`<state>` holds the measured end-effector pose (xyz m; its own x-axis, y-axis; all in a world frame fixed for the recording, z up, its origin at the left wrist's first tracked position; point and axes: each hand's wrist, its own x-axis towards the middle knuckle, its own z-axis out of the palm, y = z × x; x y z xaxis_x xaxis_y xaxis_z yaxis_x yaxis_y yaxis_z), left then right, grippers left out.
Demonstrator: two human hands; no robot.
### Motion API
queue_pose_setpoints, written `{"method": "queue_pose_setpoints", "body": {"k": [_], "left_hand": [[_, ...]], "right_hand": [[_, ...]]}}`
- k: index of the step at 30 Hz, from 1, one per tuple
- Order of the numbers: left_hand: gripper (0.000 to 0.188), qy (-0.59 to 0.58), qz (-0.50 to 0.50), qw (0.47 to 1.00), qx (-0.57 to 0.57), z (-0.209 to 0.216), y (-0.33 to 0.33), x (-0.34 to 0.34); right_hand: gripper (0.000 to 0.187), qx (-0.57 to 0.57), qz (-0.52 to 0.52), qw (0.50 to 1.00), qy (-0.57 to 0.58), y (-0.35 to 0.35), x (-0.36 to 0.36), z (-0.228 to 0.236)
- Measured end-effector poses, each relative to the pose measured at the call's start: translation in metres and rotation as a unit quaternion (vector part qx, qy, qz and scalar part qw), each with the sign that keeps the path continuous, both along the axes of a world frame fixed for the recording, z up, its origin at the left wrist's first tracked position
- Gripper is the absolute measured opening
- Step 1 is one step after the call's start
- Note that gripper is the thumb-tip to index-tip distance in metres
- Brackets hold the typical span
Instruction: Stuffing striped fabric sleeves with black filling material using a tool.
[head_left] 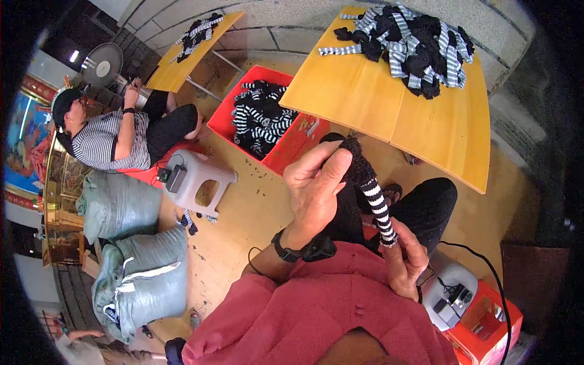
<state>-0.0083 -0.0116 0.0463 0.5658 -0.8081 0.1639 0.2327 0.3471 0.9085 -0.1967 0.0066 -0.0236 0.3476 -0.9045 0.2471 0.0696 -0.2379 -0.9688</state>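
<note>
Tan flooring [243, 213] ran beneath everything, specked with dark scraps. Nearest, both hands worked one long knitted sock, black and fuzzy at the top and black-and-white striped below [372, 188]. The right hand [404, 258], at about five o'clock from centre, was closed in a pinch on the sock's striped lower end, while the left hand [316, 182] was curled around its fuzzy upper end, thumb laid along it, so the piece stretched taut between them over the lap. Judging by that, the step was pulling the sock straight; any next move would call for a steady grip at both ends. Further off at eleven o'clock, a red plastic crate [292, 143] held more striped socks. Beyond, at one o'clock, a yellow wooden desk [389, 103] carried a heap of black and grey-striped socks [413, 45]. At nine o'clock another person in a striped shirt [112, 137] sat by a white plastic stool [204, 176].
</note>
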Motion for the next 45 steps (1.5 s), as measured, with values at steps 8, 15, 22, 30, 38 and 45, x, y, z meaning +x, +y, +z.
{"method": "queue_pose_setpoints", "body": {"k": [8,15,22,30,38,45], "left_hand": [[0.014,0.106,0.052,0.99,-0.082,0.003,-0.003,0.001],[0.015,0.114,0.0,0.992,-0.063,-0.002,-0.001,-0.005],[0.017,0.056,-0.111,0.99,-0.066,-0.002,0.0,-0.002],[0.026,-0.011,-0.207,0.978,-0.017,-0.023,0.0,0.016],[0.025,0.052,-0.056,0.997,-0.008,0.001,-0.009,0.0],[0.023,0.032,-0.088,0.995,0.046,0.013,-0.007,0.004]], "right_hand": [[0.033,-0.033,-0.013,0.999,0.038,0.002,0.004,-0.001],[0.033,-0.098,-0.051,0.994,0.024,0.001,0.007,-0.006],[0.026,-0.072,-0.053,0.996,0.013,0.0,0.006,-0.006],[0.029,0.371,0.182,0.89,-0.191,-0.015,-0.009,0.01],[0.033,0.147,0.067,0.983,-0.085,-0.006,0.014,0.005],[0.029,-0.001,0.018,1.0,0.015,-0.005,0.012,0.0]]}}
